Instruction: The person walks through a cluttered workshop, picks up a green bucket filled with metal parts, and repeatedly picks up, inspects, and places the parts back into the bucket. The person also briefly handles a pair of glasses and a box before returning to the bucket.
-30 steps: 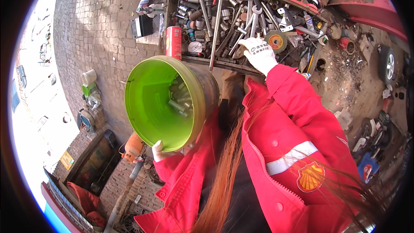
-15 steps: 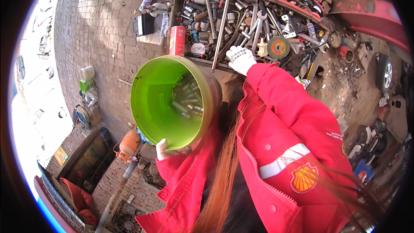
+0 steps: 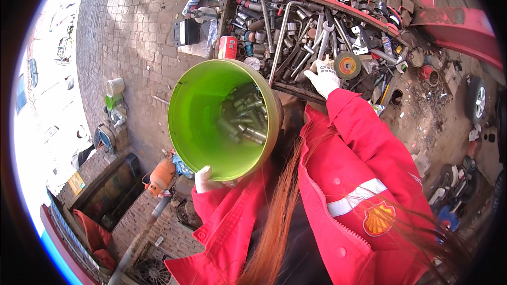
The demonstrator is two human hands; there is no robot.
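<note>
A bright green bucket [image 3: 193,121] is tilted toward me, with several metal sockets [image 3: 253,133] lying inside. My left hand [image 3: 206,180], in a white glove, grips its lower rim; part of the hand is behind the bucket. My right hand [image 3: 324,80], also gloved in white, is over the near edge of a tray [image 3: 301,93] full of tools. Its thumb stands apart from the fingers, and I see nothing held. Close to those fingers lie a cream-coloured fitting [image 3: 328,61], a round grinding disc [image 3: 347,66] and an open-end wrench [image 3: 324,37].
A red can [image 3: 227,47] stands behind the bucket at the tray's left side. Farther left are a black box [image 3: 186,32] and a bottle [image 3: 192,2]. Red steel beams [image 3: 457,25] lie at right, near a car wheel [image 3: 478,99]. An orange tank [image 3: 160,177] is at lower left.
My right hand has moved right along the tray toward the grinding disc, its thumb now apart. The bucket sits slightly farther right in view, still held by my left hand.
</note>
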